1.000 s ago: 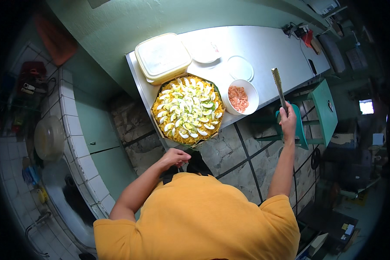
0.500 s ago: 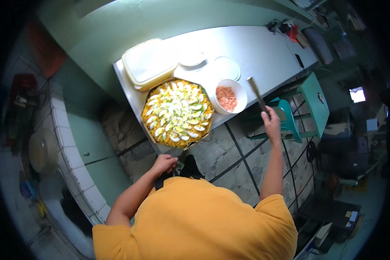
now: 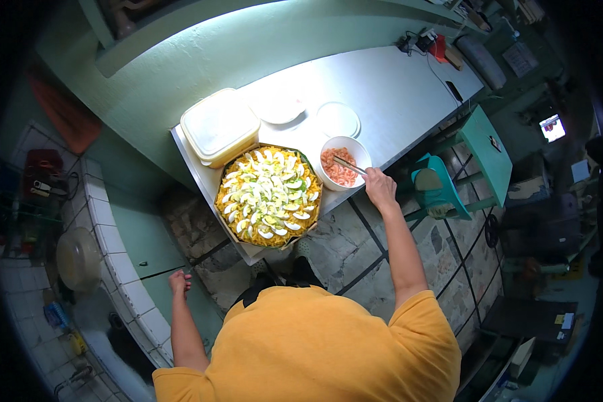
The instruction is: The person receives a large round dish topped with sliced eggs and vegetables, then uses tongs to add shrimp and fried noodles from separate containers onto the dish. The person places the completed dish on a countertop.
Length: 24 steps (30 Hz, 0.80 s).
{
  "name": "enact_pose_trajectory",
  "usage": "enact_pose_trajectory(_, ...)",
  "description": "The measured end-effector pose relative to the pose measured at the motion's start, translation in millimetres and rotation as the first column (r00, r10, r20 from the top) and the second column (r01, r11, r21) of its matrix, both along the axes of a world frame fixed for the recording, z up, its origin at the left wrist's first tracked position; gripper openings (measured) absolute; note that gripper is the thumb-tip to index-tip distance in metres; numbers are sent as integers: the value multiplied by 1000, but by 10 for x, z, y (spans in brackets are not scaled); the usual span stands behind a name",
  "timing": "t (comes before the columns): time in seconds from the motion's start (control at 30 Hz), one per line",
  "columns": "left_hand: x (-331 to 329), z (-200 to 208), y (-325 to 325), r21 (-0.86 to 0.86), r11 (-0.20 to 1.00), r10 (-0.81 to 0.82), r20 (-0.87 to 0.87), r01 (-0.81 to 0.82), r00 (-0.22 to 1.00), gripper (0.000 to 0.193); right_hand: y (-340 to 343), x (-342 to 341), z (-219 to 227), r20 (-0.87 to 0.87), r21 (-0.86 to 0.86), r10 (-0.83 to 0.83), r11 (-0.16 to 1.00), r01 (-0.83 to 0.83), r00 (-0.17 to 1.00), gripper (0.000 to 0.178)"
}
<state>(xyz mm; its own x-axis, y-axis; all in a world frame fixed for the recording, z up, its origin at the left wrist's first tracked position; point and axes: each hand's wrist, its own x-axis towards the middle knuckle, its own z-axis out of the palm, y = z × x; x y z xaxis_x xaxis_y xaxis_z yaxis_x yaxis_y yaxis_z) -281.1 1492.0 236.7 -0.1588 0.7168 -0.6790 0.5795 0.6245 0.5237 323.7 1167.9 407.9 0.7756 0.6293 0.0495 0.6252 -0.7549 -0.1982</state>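
Note:
My right hand (image 3: 382, 189) grips a pair of metal tongs (image 3: 349, 165), whose tips reach into a white round tub (image 3: 363, 153) of small pink pieces that look like shrimp (image 3: 340, 175). Beside the tub sits an octagonal tray (image 3: 218, 213) of yellow noodles, topped with egg slices (image 3: 275, 194) and green bits. My left hand (image 3: 179, 281) hangs low, away from the table, near the tiled counter. Its fingers are curled in, and I see nothing in them.
Behind the tray stands a lidded plastic container (image 3: 221, 124), with a white plate (image 3: 279, 110) and a round lid (image 3: 338, 119) close by on the table (image 3: 382, 87). A teal chair (image 3: 442, 191) is at the right. White tiles edge a counter (image 3: 124, 261) at the left.
My right hand has moved left and brought the tongs down into the tub. My left hand has swung left and down, away from the tray. The view has shifted slightly.

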Motion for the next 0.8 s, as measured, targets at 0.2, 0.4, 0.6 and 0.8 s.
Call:
enact_pose_trajectory(0.2, -82, -60, 110, 30, 999, -9, -64, 11, 998, 28, -258, -106, 265, -129, 219, -52, 972, 80, 990, 23)
enact_pose_trajectory(0.4, -40, -247, -352, 7, 987, -158, -83, 159, 984, 62, 271, -541, 111, -356, 341, 95, 940, 35, 930, 29)
enact_pose_trajectory(0.6, -152, -215, -563, -277, 930, -225, 84, 240, 971, 55, 908, -775, -45, -218, 232, 121, 970, -69, 968, 31)
enact_pose_trajectory(0.8, -635, -346, -737, -253, 949, -165, 114, 189, 980, 20, 727, -774, 214, -208, 303, 44, 953, 22, 977, 30)
